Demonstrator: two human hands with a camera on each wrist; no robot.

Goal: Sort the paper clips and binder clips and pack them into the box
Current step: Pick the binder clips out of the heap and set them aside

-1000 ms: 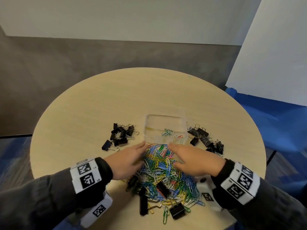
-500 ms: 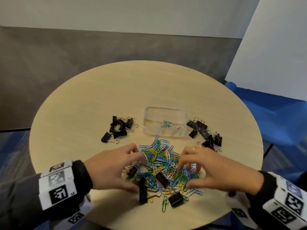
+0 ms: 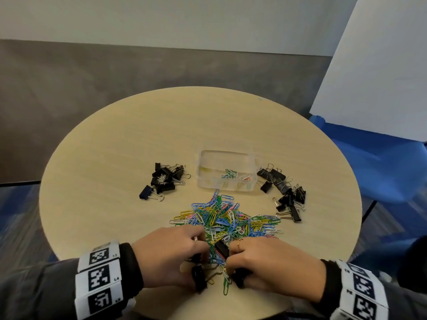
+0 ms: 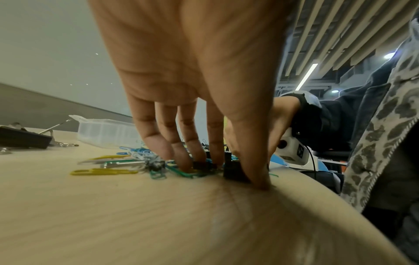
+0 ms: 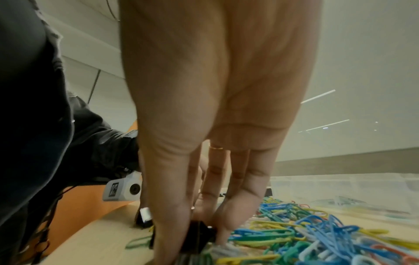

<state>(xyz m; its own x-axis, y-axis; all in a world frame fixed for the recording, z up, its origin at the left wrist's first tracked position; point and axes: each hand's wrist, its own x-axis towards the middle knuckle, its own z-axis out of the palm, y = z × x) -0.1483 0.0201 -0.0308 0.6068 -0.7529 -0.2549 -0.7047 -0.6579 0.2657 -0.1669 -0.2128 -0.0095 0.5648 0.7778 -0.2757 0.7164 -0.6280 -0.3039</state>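
Left hand (image 3: 172,255) is curled at the near edge of the paper clip pile (image 3: 227,218), thumb & fingertips (image 4: 186,161) pinching a black binder clip (image 3: 199,277) against the round table (image 3: 115,158). Right hand (image 3: 272,264) mirrors it, thumb & fingers clamped on another black binder clip (image 5: 199,236); a gold ring (image 3: 239,243) shows on one finger. A third black clip (image 3: 222,248) lies between both hands, prob. untouched, though the fingers hide its edges. Pile is a loose tangle of blue, green, yellow, white & pink wire clips. Clear plastic box (image 3: 227,172) stands open just beyond it w/ a few paper clips inside. Binder clips already lie in two groups: left group (image 3: 165,179) well left of the box, right group (image 3: 284,190) just beside its right end.
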